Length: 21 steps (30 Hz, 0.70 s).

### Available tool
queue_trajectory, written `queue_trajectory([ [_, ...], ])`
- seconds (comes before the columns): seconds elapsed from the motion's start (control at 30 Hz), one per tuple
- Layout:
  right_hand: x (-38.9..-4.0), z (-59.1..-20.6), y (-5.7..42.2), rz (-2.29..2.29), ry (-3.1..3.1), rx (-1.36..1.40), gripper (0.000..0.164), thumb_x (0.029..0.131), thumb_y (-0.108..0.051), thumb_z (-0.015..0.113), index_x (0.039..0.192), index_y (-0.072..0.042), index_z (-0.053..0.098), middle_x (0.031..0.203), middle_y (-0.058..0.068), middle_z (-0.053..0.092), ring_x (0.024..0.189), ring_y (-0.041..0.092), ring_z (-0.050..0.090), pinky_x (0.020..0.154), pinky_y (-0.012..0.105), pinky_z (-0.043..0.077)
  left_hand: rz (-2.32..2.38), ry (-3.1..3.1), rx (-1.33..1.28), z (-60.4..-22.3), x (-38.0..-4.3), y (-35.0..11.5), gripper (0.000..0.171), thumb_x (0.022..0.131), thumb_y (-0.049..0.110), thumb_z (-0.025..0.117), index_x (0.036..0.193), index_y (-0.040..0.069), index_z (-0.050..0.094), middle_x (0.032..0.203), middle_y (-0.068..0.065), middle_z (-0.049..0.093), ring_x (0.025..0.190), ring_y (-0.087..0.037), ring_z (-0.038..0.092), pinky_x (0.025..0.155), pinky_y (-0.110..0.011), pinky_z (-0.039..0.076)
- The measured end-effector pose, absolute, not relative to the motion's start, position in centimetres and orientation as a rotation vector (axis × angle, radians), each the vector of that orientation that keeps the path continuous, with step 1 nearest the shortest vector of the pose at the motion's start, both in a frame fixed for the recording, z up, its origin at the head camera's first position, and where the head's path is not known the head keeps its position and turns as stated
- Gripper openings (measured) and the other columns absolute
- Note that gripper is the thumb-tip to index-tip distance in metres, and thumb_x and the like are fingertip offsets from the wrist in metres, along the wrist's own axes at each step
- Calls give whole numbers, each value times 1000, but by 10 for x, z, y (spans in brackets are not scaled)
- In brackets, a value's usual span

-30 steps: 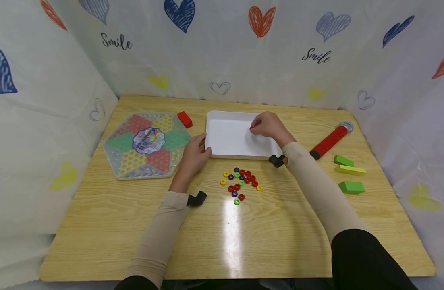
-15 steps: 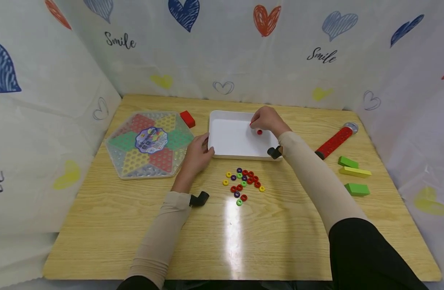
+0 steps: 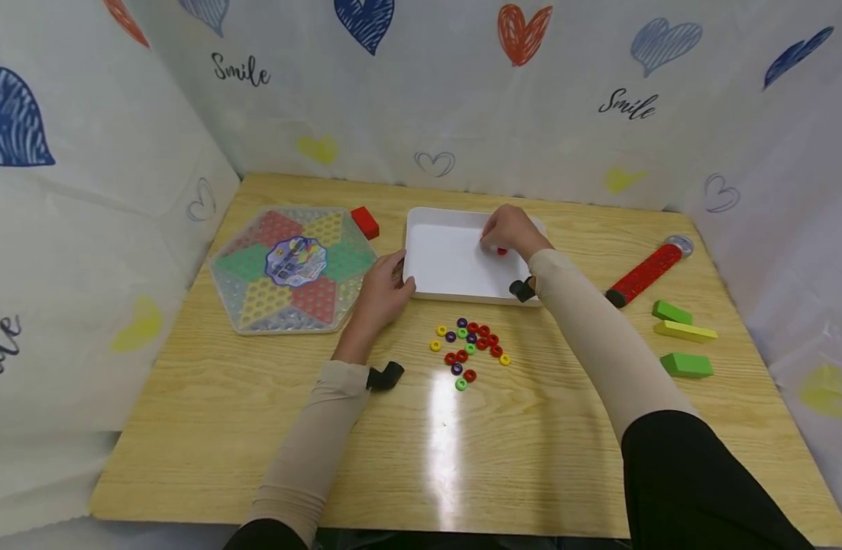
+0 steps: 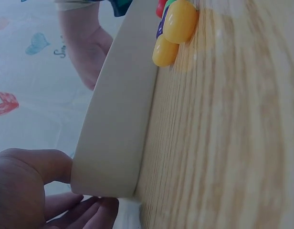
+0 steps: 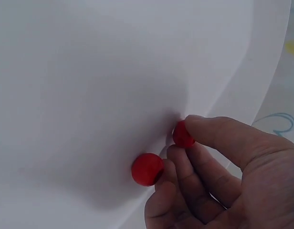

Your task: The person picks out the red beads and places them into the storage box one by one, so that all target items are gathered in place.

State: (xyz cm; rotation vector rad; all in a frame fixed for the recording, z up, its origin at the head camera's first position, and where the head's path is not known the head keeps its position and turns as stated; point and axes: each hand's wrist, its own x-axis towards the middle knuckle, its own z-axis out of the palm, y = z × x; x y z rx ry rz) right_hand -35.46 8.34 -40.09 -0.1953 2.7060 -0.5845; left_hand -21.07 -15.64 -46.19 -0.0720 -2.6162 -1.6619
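Note:
A shallow white tray (image 3: 442, 260) lies at the back middle of the table. My left hand (image 3: 383, 290) holds its left end; the left wrist view shows the thumb on the tray's rim and the fingers around the corner. Over the tray's right part, my right hand (image 3: 513, 229) pinches a red bead (image 5: 183, 134) between thumb and fingertips. A second red bead (image 5: 147, 169) lies on the tray floor beside the curled lower fingers. In front of the tray is a loose group of red, yellow, green and purple beads (image 3: 471, 349).
To the left lies a hexagonal board game box (image 3: 297, 263), with a red block (image 3: 365, 222) behind its right corner. On the right are a red glittery tube (image 3: 646, 273), two green blocks (image 3: 687, 365) and a yellow one (image 3: 685, 331). Printed fabric encloses the table.
The head view has shifted slightly. A second red bead came into sight in the tray; the right hand has moved slightly down and now partly covers it. The left hand stays at the tray's end.

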Motion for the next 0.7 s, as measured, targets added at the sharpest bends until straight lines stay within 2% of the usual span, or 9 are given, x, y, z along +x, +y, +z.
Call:
queue_trajectory([
  [0.13, -355, -402, 84, -564, 2720, -221, 19, 88, -18, 72, 101, -5, 77, 94, 10, 70, 74, 19, 61, 70, 30, 50, -1667, -2611, -86, -461, -211, -156, 58, 97, 9, 58, 152, -2, 42, 149, -23, 46, 140, -31, 50, 111, -35, 50],
  [0.27, -354, -399, 84, -569, 2709, -208, 20, 88, -18, 72, 102, -4, 77, 95, 10, 70, 78, 22, 62, 71, 30, 50, -1659, -2618, -82, -460, -211, -156, 59, 97, 9, 58, 152, -3, 41, 150, -23, 45, 141, -31, 49, 111, -36, 49],
  [0.47, -352, -393, 86, -590, 2680, -152, 25, 90, -21, 74, 108, -4, 75, 105, 12, 69, 88, 26, 63, 81, 35, 51, -1662, -2633, -56, -458, -209, -154, 59, 97, 11, 58, 153, -1, 41, 150, -21, 45, 142, -30, 48, 112, -35, 49],
  [0.7, -347, -378, 90, -564, 2706, -218, 28, 91, -19, 71, 115, -4, 75, 118, 14, 68, 99, 28, 62, 93, 42, 54, -1668, -2646, -43, -459, -209, -154, 59, 98, 12, 57, 154, 0, 39, 152, -21, 43, 143, -29, 47, 112, -35, 48],
])
